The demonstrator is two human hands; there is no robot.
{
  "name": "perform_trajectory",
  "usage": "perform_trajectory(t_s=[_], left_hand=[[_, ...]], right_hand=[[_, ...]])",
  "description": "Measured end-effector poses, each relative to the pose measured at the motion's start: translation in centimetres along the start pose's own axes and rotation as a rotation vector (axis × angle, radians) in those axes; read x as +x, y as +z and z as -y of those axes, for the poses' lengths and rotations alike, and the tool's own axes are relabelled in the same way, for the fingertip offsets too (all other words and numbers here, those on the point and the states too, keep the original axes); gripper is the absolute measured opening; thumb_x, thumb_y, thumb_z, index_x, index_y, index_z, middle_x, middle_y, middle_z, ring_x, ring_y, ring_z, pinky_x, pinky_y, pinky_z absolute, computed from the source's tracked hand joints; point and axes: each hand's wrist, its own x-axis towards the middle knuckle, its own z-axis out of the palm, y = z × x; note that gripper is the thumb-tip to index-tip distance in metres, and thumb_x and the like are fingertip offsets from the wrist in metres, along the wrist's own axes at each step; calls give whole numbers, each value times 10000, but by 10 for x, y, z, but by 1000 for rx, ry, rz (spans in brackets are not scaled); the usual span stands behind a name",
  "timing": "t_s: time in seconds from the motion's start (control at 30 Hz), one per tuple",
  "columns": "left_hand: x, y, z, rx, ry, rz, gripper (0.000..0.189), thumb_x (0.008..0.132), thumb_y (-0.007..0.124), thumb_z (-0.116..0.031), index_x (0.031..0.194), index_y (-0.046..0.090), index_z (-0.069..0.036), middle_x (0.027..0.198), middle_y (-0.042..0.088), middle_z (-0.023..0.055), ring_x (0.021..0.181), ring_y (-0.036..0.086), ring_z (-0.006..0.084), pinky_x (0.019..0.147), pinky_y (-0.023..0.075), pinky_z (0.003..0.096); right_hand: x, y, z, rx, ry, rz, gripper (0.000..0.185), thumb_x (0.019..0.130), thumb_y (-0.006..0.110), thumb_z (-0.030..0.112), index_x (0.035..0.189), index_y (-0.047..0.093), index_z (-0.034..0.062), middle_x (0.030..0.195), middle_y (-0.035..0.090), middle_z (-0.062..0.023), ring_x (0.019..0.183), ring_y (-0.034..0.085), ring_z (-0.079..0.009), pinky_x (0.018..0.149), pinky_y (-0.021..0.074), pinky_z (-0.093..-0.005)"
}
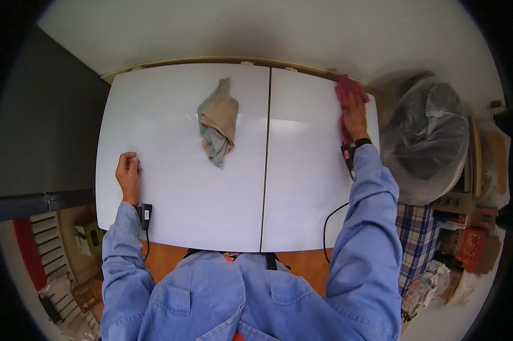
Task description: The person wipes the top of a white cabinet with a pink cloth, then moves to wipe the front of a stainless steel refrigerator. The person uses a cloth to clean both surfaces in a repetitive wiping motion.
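Note:
My right hand rests on a crumpled red cloth at the far right corner of the white tabletop; whether its fingers grip the cloth or only press on it is not clear. Over the left part of the tabletop is my left hand, its fingers curled, with no object visible in it. Between the hands, left of the table's dark seam, a grey-green and beige cloth lies bunched up. Each wrist bears a small black device with a cable.
Against the right edge stands a round object wrapped in clear plastic. Beyond the far edge rises a pale wall. A dark grey cabinet or appliance is at the left. Boxes and a checked cloth are at the lower right.

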Motion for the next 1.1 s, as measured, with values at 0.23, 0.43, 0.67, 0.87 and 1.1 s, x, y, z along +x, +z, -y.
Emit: perform_trajectory(t_s=[0.23,0.43,0.67,0.87,1.1], left_hand=[[3,-2,3,-1,12,11,77,957,592,-88,999,643,-50,796,576,-22,649,508,56,572,452,221],[7,-7,10,-43,79,38,89,940,588,-63,1006,645,-45,791,598,-13,639,538,63,561,479,225],[5,-8,8,-77,112,85,105,922,590,-44,1008,648,-32,809,622,6,654,567,73,597,532,244],[2,-13,1,-119,94,136,111,925,580,-61,1008,644,-24,781,630,20,650,596,91,611,545,250],[3,-13,1,-171,44,146,130,934,571,-60,1046,629,-27,815,628,26,656,602,96,595,535,245]], right_hand=[[-7,6,1,-44,40,-68,702,844,606,92,1509,382,91,1513,356,-307,1368,349,-510,1177,273,-516],[-103,-24,107,69,-105,-63,699,814,598,-21,1482,432,101,1498,398,-262,1325,391,-500,1151,320,-512],[-233,-61,250,195,-240,-74,726,704,586,-136,1382,560,123,1449,475,-175,1255,452,-432,1049,439,-473],[-295,-76,325,283,-436,54,735,647,617,-113,1340,593,131,1438,494,-159,1199,478,-418,1038,445,-466],[-262,-69,399,282,-766,179,683,702,598,-85,1374,504,-4,1427,458,-259,1245,452,-481,1062,437,-491]])
